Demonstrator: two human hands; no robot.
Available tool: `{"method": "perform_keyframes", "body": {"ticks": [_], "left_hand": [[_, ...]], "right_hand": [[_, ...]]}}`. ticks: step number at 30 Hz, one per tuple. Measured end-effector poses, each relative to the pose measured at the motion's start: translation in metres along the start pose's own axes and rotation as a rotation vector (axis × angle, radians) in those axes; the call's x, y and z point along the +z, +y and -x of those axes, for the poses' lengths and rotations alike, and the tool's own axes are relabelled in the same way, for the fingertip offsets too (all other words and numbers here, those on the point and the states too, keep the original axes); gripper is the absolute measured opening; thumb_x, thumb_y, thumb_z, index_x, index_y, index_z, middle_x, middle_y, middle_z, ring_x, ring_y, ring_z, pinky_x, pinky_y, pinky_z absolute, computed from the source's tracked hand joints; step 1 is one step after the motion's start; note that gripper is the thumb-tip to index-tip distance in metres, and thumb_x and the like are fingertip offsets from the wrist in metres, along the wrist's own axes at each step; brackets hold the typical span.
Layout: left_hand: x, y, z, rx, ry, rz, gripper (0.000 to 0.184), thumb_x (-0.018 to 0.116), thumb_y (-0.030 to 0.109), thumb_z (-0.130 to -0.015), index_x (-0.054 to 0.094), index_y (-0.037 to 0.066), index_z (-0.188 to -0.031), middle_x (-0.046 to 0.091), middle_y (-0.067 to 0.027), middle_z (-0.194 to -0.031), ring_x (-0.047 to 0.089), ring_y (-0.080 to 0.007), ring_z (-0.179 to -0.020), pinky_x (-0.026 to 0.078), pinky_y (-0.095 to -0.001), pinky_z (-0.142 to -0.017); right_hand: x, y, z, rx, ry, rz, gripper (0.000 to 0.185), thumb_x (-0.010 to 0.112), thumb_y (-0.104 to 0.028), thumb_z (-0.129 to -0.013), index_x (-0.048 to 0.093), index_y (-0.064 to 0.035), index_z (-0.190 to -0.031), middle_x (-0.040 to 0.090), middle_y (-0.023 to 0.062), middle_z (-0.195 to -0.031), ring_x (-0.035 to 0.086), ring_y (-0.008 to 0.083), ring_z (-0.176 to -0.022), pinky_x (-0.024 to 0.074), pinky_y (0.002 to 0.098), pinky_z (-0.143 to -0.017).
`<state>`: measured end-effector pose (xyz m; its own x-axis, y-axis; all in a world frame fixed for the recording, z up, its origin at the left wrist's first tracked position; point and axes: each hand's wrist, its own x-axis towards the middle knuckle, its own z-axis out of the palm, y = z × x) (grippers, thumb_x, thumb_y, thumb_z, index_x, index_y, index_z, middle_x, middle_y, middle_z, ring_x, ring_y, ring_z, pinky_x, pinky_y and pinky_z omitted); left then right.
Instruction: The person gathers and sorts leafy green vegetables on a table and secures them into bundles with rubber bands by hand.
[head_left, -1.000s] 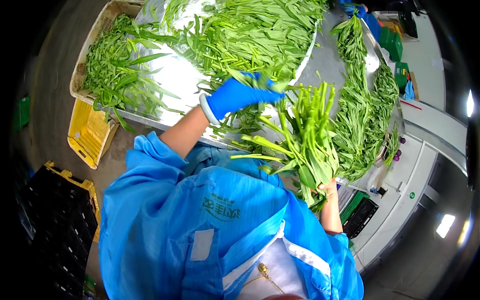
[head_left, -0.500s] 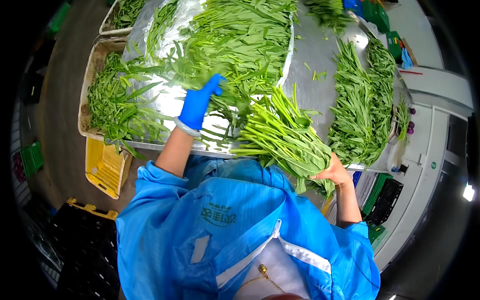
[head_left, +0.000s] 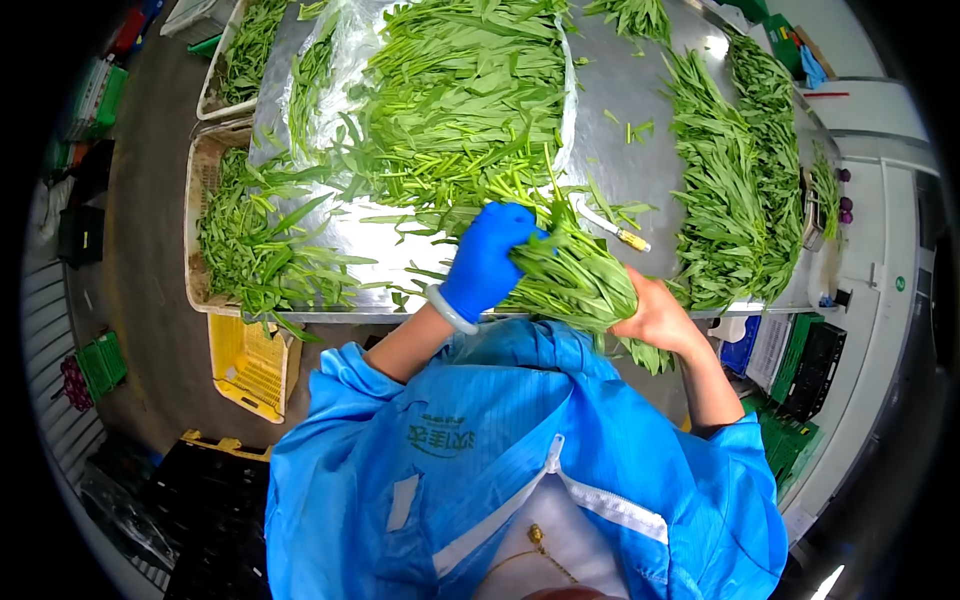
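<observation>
A bunch of long leafy green stems lies across the near edge of the metal table. My left hand, in a blue glove, has its fingers closed round the stem side of this bunch. Bare, my right hand holds the bunch's leafy end from the right, its fingers partly hidden by leaves. Just beyond the bunch is a thin pale curved thing with a yellow end. A large pile of greens lies on clear plastic farther back.
More greens lie in long rows on the right of the metal table. At the left, a dirty white crate holds loose greens. A yellow crate is below it, with black crates lower left. Scraps are strewn about the table.
My left hand has come from the loose leaves back to the bunch and closed on it. My right hand still holds the bunch. The yellow-ended thing now shows beside it.
</observation>
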<state>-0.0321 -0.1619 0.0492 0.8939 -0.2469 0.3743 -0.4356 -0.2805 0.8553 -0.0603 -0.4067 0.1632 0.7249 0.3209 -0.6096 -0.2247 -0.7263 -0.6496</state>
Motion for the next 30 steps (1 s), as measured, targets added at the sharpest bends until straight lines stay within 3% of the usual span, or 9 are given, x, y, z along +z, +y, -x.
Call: {"method": "perform_keyframes", "body": {"ticks": [3,8,11,14,18,22,23,24,30], "left_hand": [[-0.026,0.005,-0.004,-0.693,-0.013,0.879,0.019,0.064,0.010,-0.088,0.064,0.003,-0.106,0.063,-0.0036,-0.106,0.061,-0.0121,-0.094,0.049,-0.0280,-0.083],[-0.081,-0.053,0.035,-0.708,0.130,1.287,0.030,0.054,0.025,-0.095,0.060,0.003,-0.115,0.062,-0.0047,-0.097,0.061,-0.0172,-0.088,0.051,-0.0331,-0.082],[-0.100,-0.070,0.031,-1.075,0.245,0.943,0.032,0.056,0.026,-0.094,0.060,0.004,-0.116,0.062,-0.0037,-0.094,0.060,-0.0162,-0.088,0.049,-0.0325,-0.083],[-0.072,-0.037,0.016,-0.912,-0.396,0.665,0.035,0.058,0.023,-0.093,0.057,0.002,-0.121,0.061,-0.0094,-0.115,0.060,-0.0181,-0.102,0.047,-0.0319,-0.092],[-0.018,-0.018,0.019,-0.761,-0.090,1.431,0.041,0.055,0.012,-0.093,0.046,0.001,-0.131,0.061,-0.0136,-0.119,0.060,-0.0214,-0.107,0.048,-0.0368,-0.096],[-0.042,-0.027,0.022,-0.779,-0.058,1.330,0.038,0.055,0.008,-0.091,0.049,0.001,-0.127,0.061,-0.0126,-0.117,0.064,-0.0214,-0.099,0.053,-0.0348,-0.087],[-0.042,-0.043,0.032,-0.569,-0.146,0.781,0.038,0.059,0.009,-0.089,0.051,0.002,-0.125,0.062,-0.0114,-0.115,0.063,-0.0208,-0.100,0.053,-0.0343,-0.086],[-0.050,-0.031,0.030,-0.851,0.185,1.241,0.035,0.063,0.010,-0.087,0.054,0.004,-0.120,0.063,-0.0084,-0.108,0.063,-0.0194,-0.095,0.052,-0.0335,-0.082],[-0.101,-0.092,0.039,-0.830,0.563,0.916,0.023,0.066,0.008,-0.085,0.062,0.003,-0.108,0.065,-0.0035,-0.098,0.062,-0.0157,-0.086,0.051,-0.0301,-0.077]], "right_hand": [[-0.003,0.014,0.001,-0.002,0.031,-0.007,0.073,0.075,-0.003,-0.062,0.046,-0.0011,-0.129,0.068,0.0167,-0.093,0.067,0.0242,-0.084,0.0505,0.0343,-0.078],[-0.011,0.016,0.011,-0.011,0.066,0.071,0.078,0.074,-0.002,-0.060,0.044,-0.0008,-0.132,0.067,0.0195,-0.096,0.066,0.0327,-0.090,0.0502,0.0365,-0.081],[-0.011,0.018,0.018,-0.023,0.055,0.128,0.079,0.075,-0.002,-0.058,0.044,-0.0010,-0.131,0.066,0.0199,-0.098,0.064,0.0351,-0.090,0.0498,0.0374,-0.082],[-0.003,0.017,0.015,-0.146,0.045,0.245,0.081,0.077,-0.009,-0.058,0.045,-0.0054,-0.132,0.065,0.0198,-0.101,0.063,0.0387,-0.089,0.0506,0.0414,-0.078],[0.005,0.008,0.007,-0.312,0.124,0.479,0.078,0.075,-0.013,-0.058,0.047,-0.0103,-0.132,0.064,0.0172,-0.100,0.063,0.0366,-0.083,0.0511,0.0436,-0.070],[0.002,-0.007,0.018,-0.387,0.225,0.621,0.075,0.067,-0.005,-0.059,0.049,-0.0135,-0.132,0.058,0.0122,-0.081,0.060,0.0318,-0.068,0.0499,0.0417,-0.060],[0.001,-0.009,0.020,-0.408,0.233,0.673,0.075,0.065,-0.004,-0.060,0.049,-0.0145,-0.132,0.055,0.0107,-0.076,0.059,0.0302,-0.064,0.0493,0.0410,-0.057],[-0.001,-0.009,0.021,-0.431,0.262,0.714,0.075,0.064,-0.003,-0.059,0.050,-0.0150,-0.132,0.052,0.0097,-0.073,0.058,0.0287,-0.062,0.0485,0.0402,-0.056],[-0.011,-0.010,0.037,-0.460,0.341,0.862,0.073,0.063,-0.003,-0.059,0.052,-0.0155,-0.130,0.047,0.0072,-0.067,0.056,0.0239,-0.059,0.0463,0.0372,-0.052]]}}
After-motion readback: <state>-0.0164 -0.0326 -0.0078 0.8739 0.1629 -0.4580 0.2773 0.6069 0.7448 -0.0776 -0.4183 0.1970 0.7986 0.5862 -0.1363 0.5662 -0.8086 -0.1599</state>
